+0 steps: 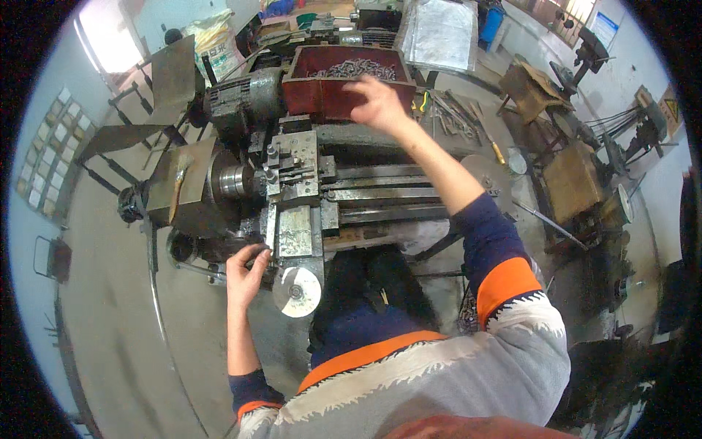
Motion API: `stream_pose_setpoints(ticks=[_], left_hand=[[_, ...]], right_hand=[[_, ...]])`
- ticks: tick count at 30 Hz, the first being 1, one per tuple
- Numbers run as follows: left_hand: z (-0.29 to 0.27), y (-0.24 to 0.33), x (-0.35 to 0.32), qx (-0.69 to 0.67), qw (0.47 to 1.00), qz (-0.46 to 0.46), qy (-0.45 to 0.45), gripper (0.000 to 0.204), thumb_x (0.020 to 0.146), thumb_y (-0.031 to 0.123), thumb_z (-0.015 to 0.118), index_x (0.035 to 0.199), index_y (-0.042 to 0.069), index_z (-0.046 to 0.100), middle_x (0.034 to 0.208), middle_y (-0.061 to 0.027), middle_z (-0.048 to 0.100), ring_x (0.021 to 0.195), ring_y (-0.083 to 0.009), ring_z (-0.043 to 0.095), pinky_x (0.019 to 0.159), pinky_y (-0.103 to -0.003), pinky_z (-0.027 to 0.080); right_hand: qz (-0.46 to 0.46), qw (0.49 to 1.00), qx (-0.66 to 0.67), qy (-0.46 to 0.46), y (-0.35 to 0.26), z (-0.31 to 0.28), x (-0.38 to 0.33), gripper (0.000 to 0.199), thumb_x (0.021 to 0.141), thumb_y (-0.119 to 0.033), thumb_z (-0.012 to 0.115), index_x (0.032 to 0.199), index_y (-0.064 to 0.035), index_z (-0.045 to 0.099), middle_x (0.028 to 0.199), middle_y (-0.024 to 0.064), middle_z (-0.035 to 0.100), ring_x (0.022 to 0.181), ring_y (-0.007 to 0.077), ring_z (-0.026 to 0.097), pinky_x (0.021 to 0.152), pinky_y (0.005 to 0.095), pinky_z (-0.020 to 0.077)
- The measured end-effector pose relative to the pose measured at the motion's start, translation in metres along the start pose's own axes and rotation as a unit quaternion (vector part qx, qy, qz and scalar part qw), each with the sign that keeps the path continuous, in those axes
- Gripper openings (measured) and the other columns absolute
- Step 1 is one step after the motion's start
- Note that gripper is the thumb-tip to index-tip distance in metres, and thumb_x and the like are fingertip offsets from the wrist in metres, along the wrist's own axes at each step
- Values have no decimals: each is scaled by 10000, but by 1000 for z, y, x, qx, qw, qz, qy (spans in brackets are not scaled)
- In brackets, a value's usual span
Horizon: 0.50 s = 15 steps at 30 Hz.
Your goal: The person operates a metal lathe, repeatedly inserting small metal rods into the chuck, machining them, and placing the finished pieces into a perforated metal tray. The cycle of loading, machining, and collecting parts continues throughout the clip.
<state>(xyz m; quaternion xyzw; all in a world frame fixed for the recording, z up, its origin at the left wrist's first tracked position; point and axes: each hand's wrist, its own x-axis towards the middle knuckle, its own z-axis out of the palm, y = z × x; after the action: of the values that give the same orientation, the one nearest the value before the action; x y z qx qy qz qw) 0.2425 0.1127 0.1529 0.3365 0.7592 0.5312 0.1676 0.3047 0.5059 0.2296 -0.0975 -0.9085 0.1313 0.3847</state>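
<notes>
My right hand [378, 104] is over the front wall of a dark red box [307, 96], its fingers apart and nothing visible in them. Behind it, inside the box, lies a heap of small grey metal parts [356, 69]. My left hand [246, 276] is low at the front of a lathe, left of the cross slide [295, 230]. Its fingers are closed around something dark that I cannot make out. Just right of that hand is a round pale handwheel [298, 292]. The metal chuck [235, 181] is beyond it, beside the tool post [292, 164].
A brush [178, 192] lies on the headstock. The bed rails [387, 194] run right under my right forearm. Hand tools [457, 117] are scattered right of the box, near a yellow-handled file [499, 152]. An electric motor [248, 96] stands left of the box. More machines line the right side.
</notes>
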Motion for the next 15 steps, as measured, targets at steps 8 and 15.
stream_pose_setpoints(ticks=[8,15], left_hand=[[-3,-50,18,265,958,71,85,359,873,173,515,602,-60,480,530,-126,397,492,-140,389,475,-329,319],[-18,-103,10,228,969,-33,85,312,849,216,560,868,-92,609,720,-114,629,627,-131,512,593,-293,423]], right_hand=[[176,969,144,-98,-6,-33,-181,394,571,-234,643,939,-97,654,1193,197,504,1070,365,495,919,389,409],[479,878,-9,10,46,-175,-373,325,592,-141,592,892,-28,646,921,140,620,820,261,605,730,334,462]])
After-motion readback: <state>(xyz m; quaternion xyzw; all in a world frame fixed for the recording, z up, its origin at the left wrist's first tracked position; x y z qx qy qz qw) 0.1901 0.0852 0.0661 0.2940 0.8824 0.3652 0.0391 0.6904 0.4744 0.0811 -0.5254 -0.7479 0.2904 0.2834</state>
